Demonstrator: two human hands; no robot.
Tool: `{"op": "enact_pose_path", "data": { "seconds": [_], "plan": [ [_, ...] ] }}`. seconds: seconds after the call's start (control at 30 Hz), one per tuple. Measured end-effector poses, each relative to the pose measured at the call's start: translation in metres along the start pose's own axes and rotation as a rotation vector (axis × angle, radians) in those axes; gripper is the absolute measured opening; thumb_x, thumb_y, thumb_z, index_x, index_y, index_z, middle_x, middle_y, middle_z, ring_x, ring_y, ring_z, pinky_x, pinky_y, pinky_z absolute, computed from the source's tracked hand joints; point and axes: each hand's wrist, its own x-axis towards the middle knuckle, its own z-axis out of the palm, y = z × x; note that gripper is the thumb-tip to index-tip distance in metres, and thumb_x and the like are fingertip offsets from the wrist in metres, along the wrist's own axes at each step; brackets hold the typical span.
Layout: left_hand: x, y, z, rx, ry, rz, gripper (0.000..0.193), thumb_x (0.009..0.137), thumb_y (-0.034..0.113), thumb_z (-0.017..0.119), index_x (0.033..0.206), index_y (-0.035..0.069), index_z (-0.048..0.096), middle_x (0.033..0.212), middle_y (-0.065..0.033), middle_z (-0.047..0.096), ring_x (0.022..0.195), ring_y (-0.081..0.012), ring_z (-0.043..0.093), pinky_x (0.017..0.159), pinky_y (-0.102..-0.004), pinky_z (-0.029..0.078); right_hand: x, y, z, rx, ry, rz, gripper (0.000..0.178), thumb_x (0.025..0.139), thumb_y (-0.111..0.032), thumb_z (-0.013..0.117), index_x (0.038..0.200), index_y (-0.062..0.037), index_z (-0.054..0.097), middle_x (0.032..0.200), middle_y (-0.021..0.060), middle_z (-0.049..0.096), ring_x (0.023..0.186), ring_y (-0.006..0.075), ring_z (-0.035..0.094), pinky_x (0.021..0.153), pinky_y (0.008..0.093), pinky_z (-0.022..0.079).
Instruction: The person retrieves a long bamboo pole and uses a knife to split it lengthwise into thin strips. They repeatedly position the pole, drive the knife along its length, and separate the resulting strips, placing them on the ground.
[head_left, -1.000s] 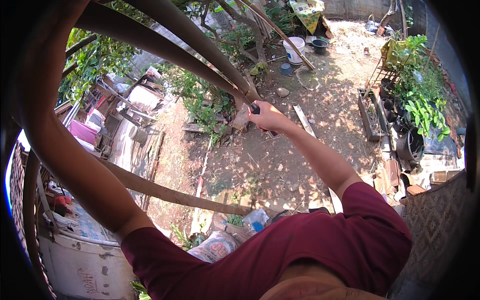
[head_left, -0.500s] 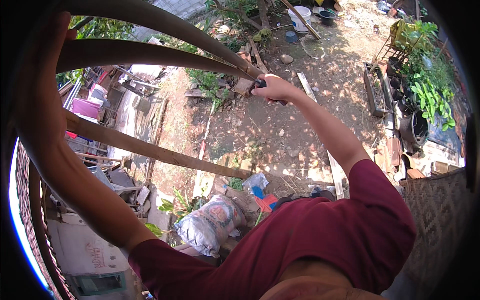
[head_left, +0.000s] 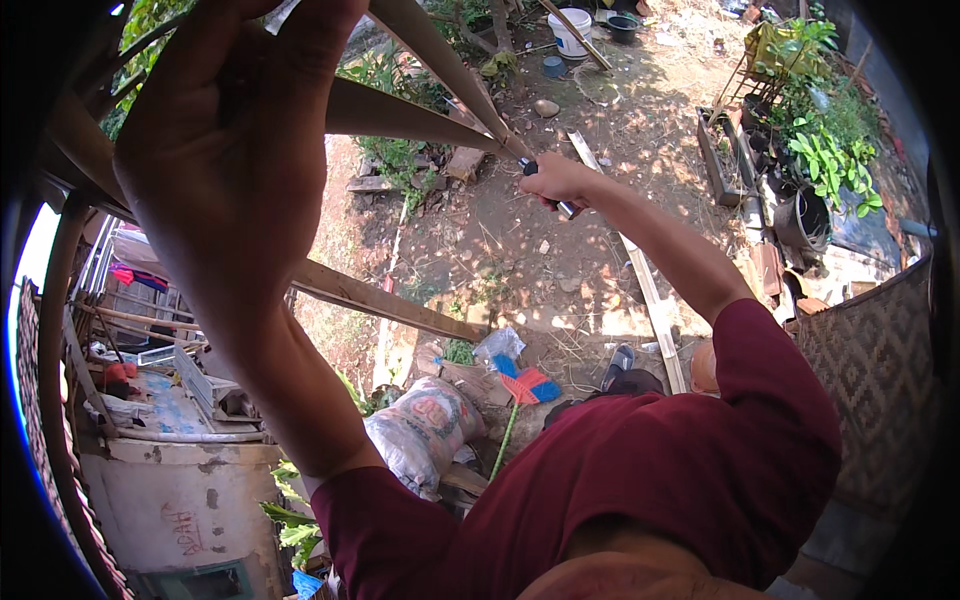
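Observation:
My right hand is closed round the black handle of a tool, pressed against the joined ends of two long bamboo strips; its working end is hard to make out. The upper bamboo strip rises to the top edge, while the lower strip passes behind my left hand. That hand is raised large at the upper left, its fingers partly cut off by the frame, so its grip is unclear. Below both, a bamboo pole slants across the yard.
Beside my body lie a stuffed sack and a red-and-blue plastic fan shape on a green stick. A long plank rests on the dirt. Farther off are a white bucket and a planter box. A woven panel stands at right.
My left hand has come in from the far left edge toward the middle, and now covers part of the strips. My right hand stays on the handle, slightly shifted right and down.

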Motion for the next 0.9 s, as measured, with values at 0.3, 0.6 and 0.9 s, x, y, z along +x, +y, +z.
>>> {"op": "enact_pose_path", "data": {
  "seconds": [0.3, 0.6, 0.9],
  "plan": [
    [-0.041, 0.009, -0.012, 0.058, 0.081, -0.081, 0.018, 0.090, 0.010, 0.074, 0.106, 0.003, 0.073, 0.083, -0.0006, 0.070, 0.069, -0.0030, 0.058, 0.061, -0.0187, 0.043, 0.003, 0.023, 0.041, -0.038, -0.020, -0.108, 0.027, 0.082, -0.023, 0.069, 0.090, 0.0021, 0.062, 0.072, 0.0115, 0.064, 0.059, 0.0197, 0.062, 0.054, 0.0344, 0.050],
    [-0.030, 0.039, 0.011, 0.050, -0.014, 0.140, 0.017, 0.089, 0.003, 0.071, 0.105, -0.003, 0.070, 0.087, -0.0026, 0.066, 0.077, -0.0081, 0.057, 0.066, -0.0225, 0.044, 0.078, 0.119, 0.039, -0.177, 0.513, -0.488, 0.029, 0.088, -0.023, 0.068, 0.107, -0.0069, 0.054, 0.070, 0.0146, 0.056, 0.062, 0.0221, 0.048, 0.064, 0.0380, 0.046],
    [-0.007, 0.014, -0.006, -0.051, -0.183, -0.064, 0.015, 0.090, 0.010, 0.074, 0.102, 0.002, 0.069, 0.086, 0.0008, 0.062, 0.080, -0.0062, 0.056, 0.073, -0.0215, 0.044, 0.044, 0.097, 0.056, -0.233, 0.504, -0.253, 0.032, 0.091, -0.034, 0.065, 0.097, -0.0035, 0.056, 0.074, 0.0144, 0.065, 0.066, 0.0314, 0.065, 0.059, 0.0429, 0.051]
  ]
}}
